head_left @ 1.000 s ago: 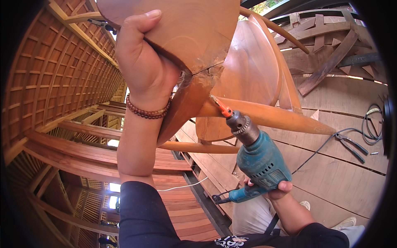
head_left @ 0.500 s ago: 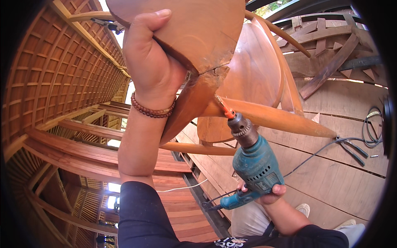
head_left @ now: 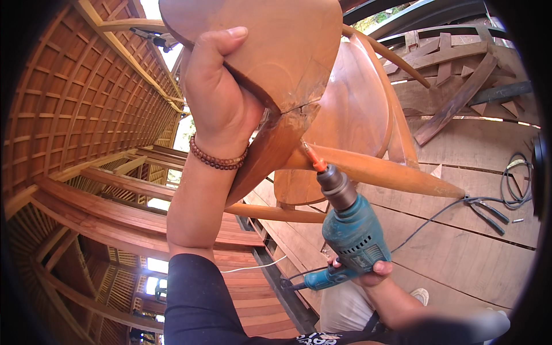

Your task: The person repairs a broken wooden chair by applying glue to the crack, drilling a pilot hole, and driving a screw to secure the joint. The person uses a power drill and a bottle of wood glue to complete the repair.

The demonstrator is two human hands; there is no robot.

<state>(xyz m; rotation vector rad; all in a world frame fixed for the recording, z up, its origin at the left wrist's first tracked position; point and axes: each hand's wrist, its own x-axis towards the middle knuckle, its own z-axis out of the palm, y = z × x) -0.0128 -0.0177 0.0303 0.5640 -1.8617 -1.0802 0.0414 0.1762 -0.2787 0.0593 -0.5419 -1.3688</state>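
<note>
My left hand point(head_left: 221, 92) is wrapped round the edge of a rounded, varnished wooden panel point(head_left: 282, 46), part of a chair-like piece, with the thumb lying on its face. Where the panel meets a wooden leg point(head_left: 261, 155), the joint is cracked and chipped. A teal corded power drill point(head_left: 356, 236) is in my right hand point(head_left: 374, 275), its body pointing up and away. From its chuck runs an orange-collared bit point(head_left: 313, 157), whose tip is close to the leg just under the joint; whether it touches the wood I cannot tell.
Behind the panel stands another curved wooden panel point(head_left: 359, 98) with rounded legs. Pliers point(head_left: 489, 214) and a looped cable point(head_left: 520, 184) lie on the plank floor point(head_left: 437, 230) at right. Wooden offcuts point(head_left: 457, 98) are piled far right. Reddish boards point(head_left: 253, 299) lie below left.
The panel, my left hand and the joint have shifted slightly right and down in view. The drill bit's tip also sits a little lower. Both grips are the same.
</note>
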